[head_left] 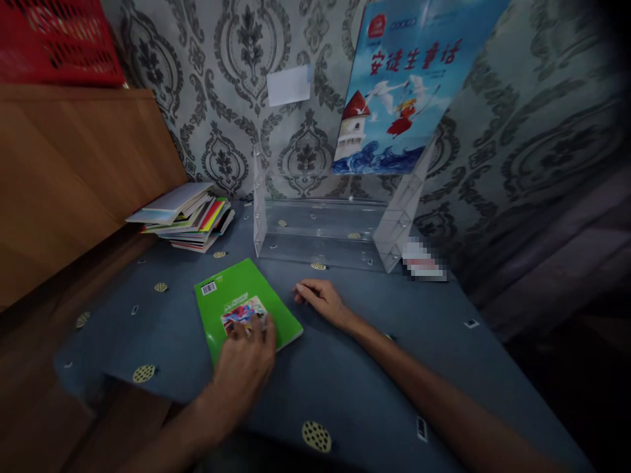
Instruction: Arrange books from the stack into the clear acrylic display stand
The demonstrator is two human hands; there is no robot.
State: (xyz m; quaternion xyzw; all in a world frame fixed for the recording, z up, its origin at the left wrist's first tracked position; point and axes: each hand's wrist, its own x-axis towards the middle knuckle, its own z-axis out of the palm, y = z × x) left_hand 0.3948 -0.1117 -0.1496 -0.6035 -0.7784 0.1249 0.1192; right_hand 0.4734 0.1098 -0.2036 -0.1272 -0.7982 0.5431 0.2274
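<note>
A green book with a barcode and a small colourful picture lies flat on the blue-grey tablecloth. My left hand rests on its lower part, fingers bent and somewhat apart on the picture, gripping nothing. To the right of the book, my right hand lies on the cloth with curled fingers, the thumb and index close together; whether anything is between them is hidden. Beyond both hands stands a clear plastic rack.
Stacked books sit at the back left beside a wooden cabinet bearing a red basket. A blue picture book stands above the rack's right side. A blurred-out item lies right of the rack.
</note>
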